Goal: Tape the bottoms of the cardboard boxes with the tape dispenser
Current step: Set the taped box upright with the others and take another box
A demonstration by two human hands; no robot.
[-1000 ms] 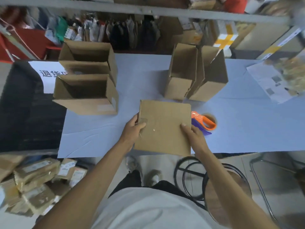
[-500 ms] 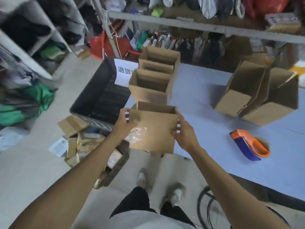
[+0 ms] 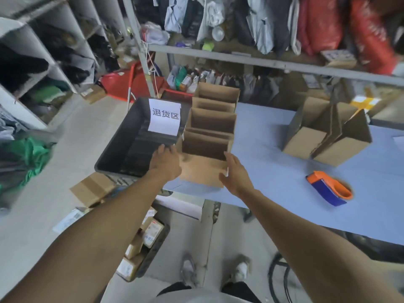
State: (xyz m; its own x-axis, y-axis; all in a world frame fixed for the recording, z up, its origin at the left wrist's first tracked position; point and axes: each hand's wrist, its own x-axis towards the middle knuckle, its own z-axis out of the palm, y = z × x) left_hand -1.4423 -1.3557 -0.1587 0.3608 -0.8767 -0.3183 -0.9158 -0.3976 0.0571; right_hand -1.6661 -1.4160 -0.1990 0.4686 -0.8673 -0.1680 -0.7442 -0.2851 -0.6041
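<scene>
A brown cardboard box [image 3: 201, 171], open side up, rests at the near left corner of the blue table [image 3: 273, 176]. It is the closest of a row of open boxes [image 3: 211, 121]. My left hand [image 3: 165, 162] lies against its left wall and my right hand [image 3: 235, 172] against its right wall, so the box is held between them. The orange and blue tape dispenser [image 3: 330, 190] lies on the table to the right, well apart from both hands. Two more boxes [image 3: 323, 138] lie on their sides further back.
A black tray [image 3: 129, 141] with a white paper sign [image 3: 165, 117] adjoins the table's left end. Small parcels [image 3: 91, 189] and a crate of packages [image 3: 142, 246] are on the floor below. Shelves of clothing stand behind and to the left. A stool [image 3: 276, 278] stands by my feet.
I lifted the box off the table in front of me, carried it left and set it down at the near end of the row. The view swung left.
</scene>
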